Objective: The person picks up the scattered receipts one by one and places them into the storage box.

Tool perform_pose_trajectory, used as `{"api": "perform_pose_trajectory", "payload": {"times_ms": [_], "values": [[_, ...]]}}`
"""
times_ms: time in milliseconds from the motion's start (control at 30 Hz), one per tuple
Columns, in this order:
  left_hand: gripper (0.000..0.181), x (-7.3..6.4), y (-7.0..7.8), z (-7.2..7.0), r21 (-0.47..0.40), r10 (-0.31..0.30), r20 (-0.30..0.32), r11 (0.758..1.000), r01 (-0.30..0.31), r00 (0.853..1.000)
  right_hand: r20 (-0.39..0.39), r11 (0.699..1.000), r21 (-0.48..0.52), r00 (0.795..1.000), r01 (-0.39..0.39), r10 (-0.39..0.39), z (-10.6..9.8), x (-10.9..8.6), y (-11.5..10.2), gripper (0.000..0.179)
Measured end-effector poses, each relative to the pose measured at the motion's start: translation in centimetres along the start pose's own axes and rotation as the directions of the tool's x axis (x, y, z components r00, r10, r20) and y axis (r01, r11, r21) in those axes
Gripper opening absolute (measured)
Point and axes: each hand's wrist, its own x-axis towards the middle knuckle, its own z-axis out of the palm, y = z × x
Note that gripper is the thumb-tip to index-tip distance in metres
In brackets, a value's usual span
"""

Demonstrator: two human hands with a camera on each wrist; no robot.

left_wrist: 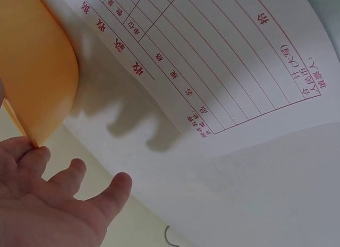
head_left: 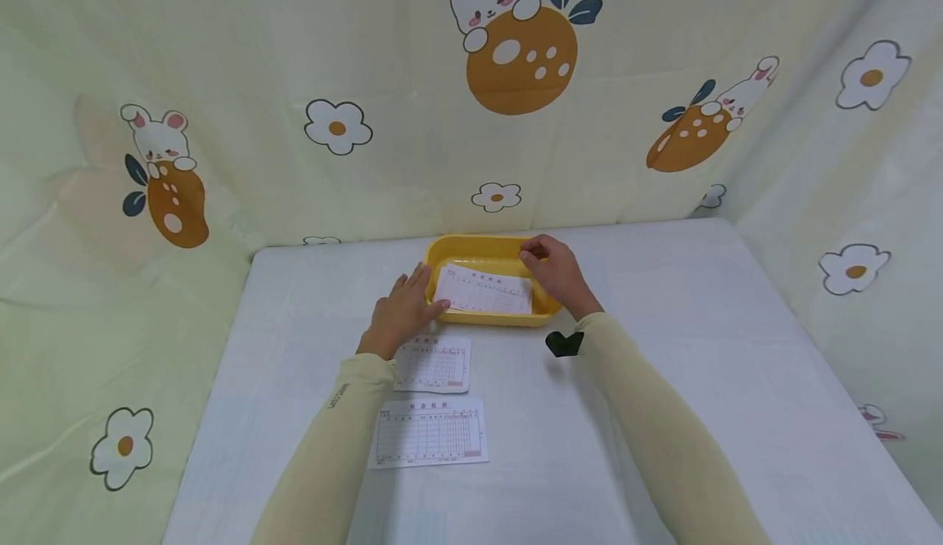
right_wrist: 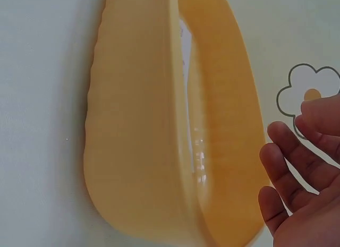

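Note:
A shallow yellow plastic tray (head_left: pixel 482 322) stands toward the back of the table with white printed receipt slips (head_left: pixel 482 290) lying inside. My left hand (head_left: pixel 401 309) is at the tray's left end, its thumb over the front rim. In the left wrist view, its spread fingers (left_wrist: pixel 69 178) reach the yellow edge. Over the tray's right end hovers my right hand (head_left: pixel 557 271), fingers loosely bent and holding nothing. The right wrist view shows these fingers (right_wrist: pixel 287 167) beside the tray's far wall (right_wrist: pixel 226 125).
Two receipt pads with red-printed grids lie in front of the tray: a nearer pad (head_left: pixel 430 432) and a farther pad (head_left: pixel 435 365), partly covered by the left wrist. A white cloth covers the table (head_left: pixel 700 349). A patterned curtain (head_left: pixel 398 193) hangs behind and at both sides.

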Motion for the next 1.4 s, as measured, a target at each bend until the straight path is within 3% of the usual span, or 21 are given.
{"api": "perform_pose_trajectory", "payload": {"times_ms": [333, 567, 933, 1167, 1400], "values": [[0.088, -0.1, 0.2, -0.2, 0.01, 0.0, 0.005, 1.0, 0.0, 1.0, 0.006, 1.0, 0.03, 1.0, -0.004, 0.003, -0.3, -0.7, -1.1, 0.026], [0.087, -0.1, 0.2, 0.0, -0.004, -0.012, 0.005, 1.0, 0.012, 1.0, -0.014, 0.999, 0.041, 1.0, 0.002, -0.001, -0.5, -2.3, -1.6, 0.027], [0.087, -0.1, 0.0, 0.1, -0.011, -0.003, -0.003, 1.0, 0.003, 1.0, -0.083, 0.982, 0.172, 0.994, 0.083, -0.069, 0.7, -7.8, -0.6, 0.019], [0.087, 0.0, -0.3, 0.1, -0.001, 0.009, -0.001, 1.0, -0.009, 1.0, -0.079, 0.983, 0.176, 0.996, 0.055, -0.041, 3.0, -11.4, 0.7, 0.019], [0.087, -0.2, -0.1, 0.0, -0.019, 0.006, 0.006, 1.0, -0.006, 1.0, -0.052, 0.987, 0.157, 0.997, -0.041, 0.049, 5.0, -14.1, 2.4, 0.016]]}}
